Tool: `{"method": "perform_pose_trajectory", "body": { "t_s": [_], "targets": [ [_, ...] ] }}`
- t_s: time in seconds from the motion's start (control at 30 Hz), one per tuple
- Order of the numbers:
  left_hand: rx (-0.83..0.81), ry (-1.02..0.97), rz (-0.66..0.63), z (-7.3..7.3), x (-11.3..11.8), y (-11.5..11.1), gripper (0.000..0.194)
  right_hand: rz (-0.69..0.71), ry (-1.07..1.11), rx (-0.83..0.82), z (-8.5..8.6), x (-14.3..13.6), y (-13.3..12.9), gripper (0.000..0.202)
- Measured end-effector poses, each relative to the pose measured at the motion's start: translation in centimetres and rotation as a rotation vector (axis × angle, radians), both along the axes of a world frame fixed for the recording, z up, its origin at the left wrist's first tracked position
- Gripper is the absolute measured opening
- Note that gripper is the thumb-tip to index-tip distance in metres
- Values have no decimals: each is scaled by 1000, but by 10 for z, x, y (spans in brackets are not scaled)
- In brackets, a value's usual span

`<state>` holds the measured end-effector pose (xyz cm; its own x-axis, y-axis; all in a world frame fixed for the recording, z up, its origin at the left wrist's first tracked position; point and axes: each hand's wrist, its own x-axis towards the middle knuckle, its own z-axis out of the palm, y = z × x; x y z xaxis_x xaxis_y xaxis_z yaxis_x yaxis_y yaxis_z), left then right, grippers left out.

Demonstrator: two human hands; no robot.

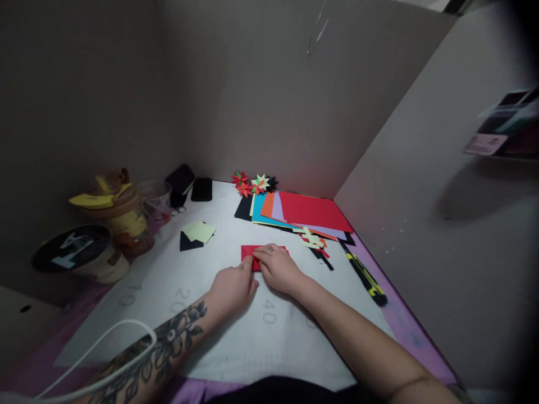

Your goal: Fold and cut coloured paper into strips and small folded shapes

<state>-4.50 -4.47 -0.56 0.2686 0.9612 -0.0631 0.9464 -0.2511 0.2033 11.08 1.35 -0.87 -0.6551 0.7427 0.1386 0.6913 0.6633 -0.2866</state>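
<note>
The left hand (233, 287) and right hand (279, 269) rest together, unclenched, on the red paper (247, 251), its long axis sideways.

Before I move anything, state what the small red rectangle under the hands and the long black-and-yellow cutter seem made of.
Small red rectangle: probably matte paper or thin card, given its flat, shineless face and straight edges. Long black-and-yellow cutter: likely hard plastic, finish unclear, judging by its rigid, two-coloured body.

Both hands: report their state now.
Left hand: touching the red paper; whether gripping cannot be told.
Right hand: on the same paper; grip cannot be told.
</note>
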Motion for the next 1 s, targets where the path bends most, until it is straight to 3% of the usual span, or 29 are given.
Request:
{"method": "perform_pose_trajectory", "body": {
  "t_s": [0.17,0.5,0.7,0.83,0.9,1.0],
  "targets": [
    [20,50,-12,-3,2,1,49,-30,-55,-12,-4,3,2,35],
    [6,128,-20,-6,6,4,53,-400,-20,-162,-8,45,41,15],
    [-18,158,-58,8,18,15,48,-400,-81,-151,-7,45,49,14],
    [-111,198,0,22,40,21,65,-379,-13,-118,-5,46,45,17],
    [-136,221,52,23,49,21,76,-324,39,-53,-2,46,35,21],
    [-132,224,80,20,53,19,79,-128,67,4,-2,42,10,31]
  ]
}}
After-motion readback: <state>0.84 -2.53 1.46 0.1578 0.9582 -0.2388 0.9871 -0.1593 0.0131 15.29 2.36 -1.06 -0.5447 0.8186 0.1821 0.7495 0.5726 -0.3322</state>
